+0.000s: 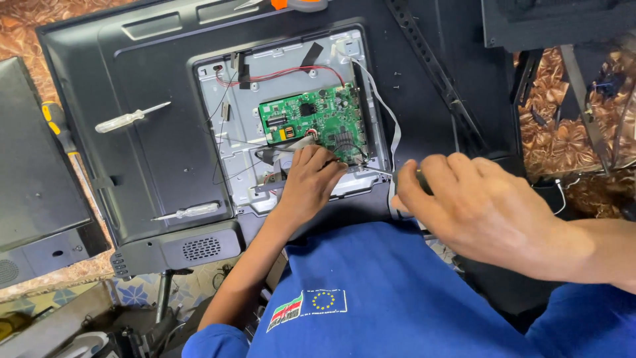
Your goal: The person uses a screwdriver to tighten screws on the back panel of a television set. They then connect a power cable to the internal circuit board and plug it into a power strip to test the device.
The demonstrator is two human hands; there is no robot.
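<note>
Head view, looking straight down. Flat-screen TV (132, 86) lies face down across the upper half of the frame, black back shell on, centre cover off, bare metal chassis (232, 119) exposed.

Green circuit board (311, 120) sits centre frame, upper right part of the opening. Red and black wires (278, 73) run along the top of the chassis above it. White flat cable (387, 113) drops down the right edge of the opening.

Left hand (308, 179): centre frame, just below the board. Fingers curled and pressed together, tips touching the lower edge of the board and the grey ribbon cable (291, 146) there. Can't tell if it pinches anything.

Right hand (477, 205): right of centre, close to the lens and blurred. Fingers closed round a black-handled screwdriver (397, 174); the thin shaft points left, tip at the lower right corner of the board, just beside the left fingertips.

Clear-handled screwdriver (132, 118) lies on the back shell, upper left. A second clear-handled one (189, 212) lies lower left, near the speaker grille (202, 248). Yellow-and-black-handled screwdriver (59, 129) on the far left edge, off the TV.

Blue shirt (397, 292) fills the bottom centre and right. Patterned brown cloth (556, 132) shows on the right, under dark metal parts.
</note>
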